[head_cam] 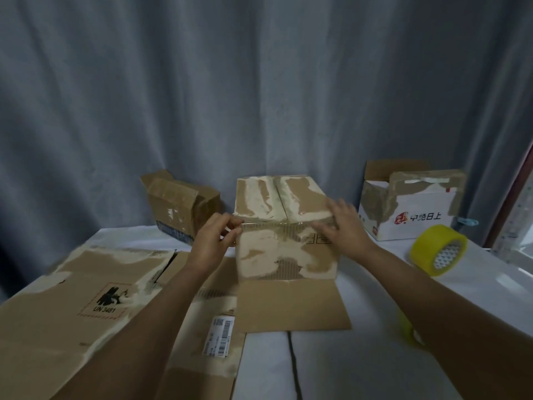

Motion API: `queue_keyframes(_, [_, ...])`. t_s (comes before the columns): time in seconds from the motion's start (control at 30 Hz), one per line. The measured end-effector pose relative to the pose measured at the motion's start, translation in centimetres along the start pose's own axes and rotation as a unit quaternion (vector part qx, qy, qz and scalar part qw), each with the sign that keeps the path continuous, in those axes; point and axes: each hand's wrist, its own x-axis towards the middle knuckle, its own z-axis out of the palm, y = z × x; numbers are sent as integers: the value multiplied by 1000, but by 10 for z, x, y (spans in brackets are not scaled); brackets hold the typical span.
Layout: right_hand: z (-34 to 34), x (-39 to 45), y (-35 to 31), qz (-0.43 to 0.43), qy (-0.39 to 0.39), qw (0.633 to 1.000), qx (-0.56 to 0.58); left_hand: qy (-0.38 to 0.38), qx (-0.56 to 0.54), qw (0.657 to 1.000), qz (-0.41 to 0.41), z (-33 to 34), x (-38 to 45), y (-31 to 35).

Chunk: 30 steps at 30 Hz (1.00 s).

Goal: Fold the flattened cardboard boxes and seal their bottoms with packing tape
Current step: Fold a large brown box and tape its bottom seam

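A worn brown cardboard box [284, 252] stands upside down at the table's middle, its bottom flaps closed on top and one flap lying flat toward me. A strip of clear tape [271, 224] runs along its near top edge. My left hand [215, 241] pinches the tape's left end at the box's left corner. My right hand [344, 226] rests with straight fingers on the box's right top edge, pressing the tape. A yellow tape roll [438, 254] lies on its side to the right.
Flattened cardboard boxes [72, 310] cover the table's left half. A folded brown box [178, 206] sits at the back left, a white printed box [412, 206] at the back right. A grey curtain [259, 82] hangs behind the white table [360, 356].
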Motion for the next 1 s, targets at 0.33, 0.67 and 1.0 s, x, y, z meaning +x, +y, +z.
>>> queue_keyframes(0.33, [-21, -26, -38, 42, 59, 967, 242, 107, -84, 976, -169, -1, 18, 32])
queue_keyframes(0.67, [-23, -82, -98, -83, 36, 943, 320, 168, -56, 960, -219, -67, 23, 46])
queue_keyframes(1.0, [-10, -57, -63, 49, 31, 937, 345, -278, 358, 884, -113, 6, -30, 136])
